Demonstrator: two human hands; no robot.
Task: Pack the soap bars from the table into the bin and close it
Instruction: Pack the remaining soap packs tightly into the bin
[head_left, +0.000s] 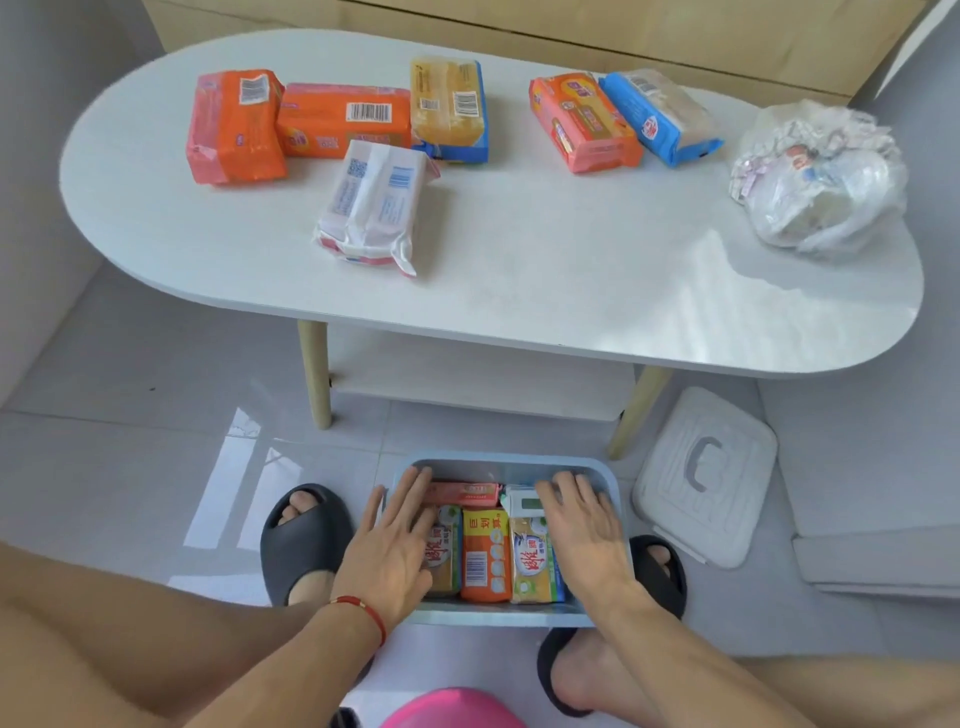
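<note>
Left hand: the left hand (395, 540) is down in the bin, fingers straight and spread, lying flat on the packs at the left side; it grips nothing.
Right hand: the right hand (582, 525) is in there too, fingers stretched out flat over the packs at the right side, fingertips near the far wall, nothing pinched or held.
Bin: the pale blue bin (498, 618) sits on the floor between the person's two feet in dark slippers, just in front of the table, top open.
Inside the bin: soap bars stand packed side by side, an orange pack (483, 556) in the middle, a yellow-green one (530, 564) to its right, a pink one (462, 491) lying across the far end.
Lid: the white lid (706, 478) with a grey handle lies flat on the floor to the right of the bin, apart from it, beside a table leg.
Table: the white oval table (519, 270) carries six soap packs, and there they are: two orange ones (236, 127) touching at the left, a yellow one (449, 109), a white one (374, 208) nearer the front, then an orange-pink one (584, 122) against a blue one (660, 117).
Far right of table: a crumpled clear plastic bag (821, 176) with something pale inside; what it is I cannot tell.
</note>
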